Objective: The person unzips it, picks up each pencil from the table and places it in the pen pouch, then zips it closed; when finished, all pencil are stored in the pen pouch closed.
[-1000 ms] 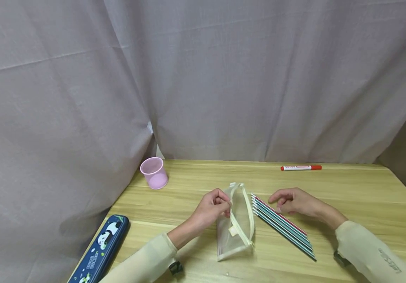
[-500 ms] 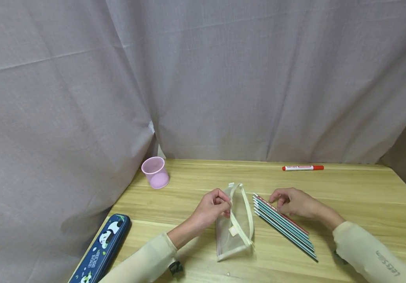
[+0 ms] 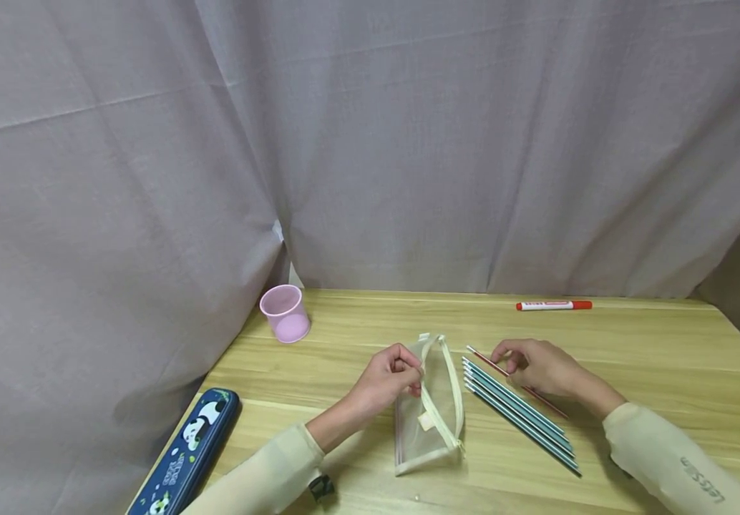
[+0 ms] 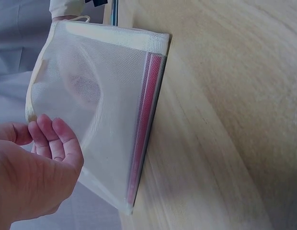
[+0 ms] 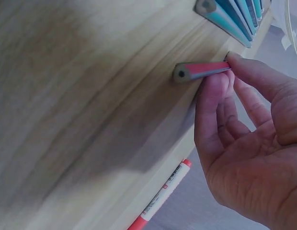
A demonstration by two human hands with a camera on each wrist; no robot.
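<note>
With thumb and fingers my left hand (image 3: 379, 379) pinches one zipper edge of a translucent mesh pencil pouch (image 3: 414, 436). The pouch stands on the table, its zippered mouth spread apart. Through the mesh in the left wrist view, a red and a dark pencil-like strip (image 4: 147, 105) runs along the pouch's bottom. My right hand (image 3: 547, 368) pinches a red pencil (image 5: 203, 70) around its middle, its unsharpened end towards the right wrist camera. Beside it, several green pencils (image 3: 519, 413) lie in a slanted row between pouch and right hand.
A red-and-white marker (image 3: 553, 305) lies near the table's back edge. Back left stands a pink cup (image 3: 288, 320). At the front left is a dark blue pencil case (image 3: 190, 447) with pandas. Grey curtains (image 3: 376, 143) hang behind and to the left.
The red pencil has come away from the row of green pencils, shifting to the right and away in my right hand. My left hand and the pouch have stayed almost in place.
</note>
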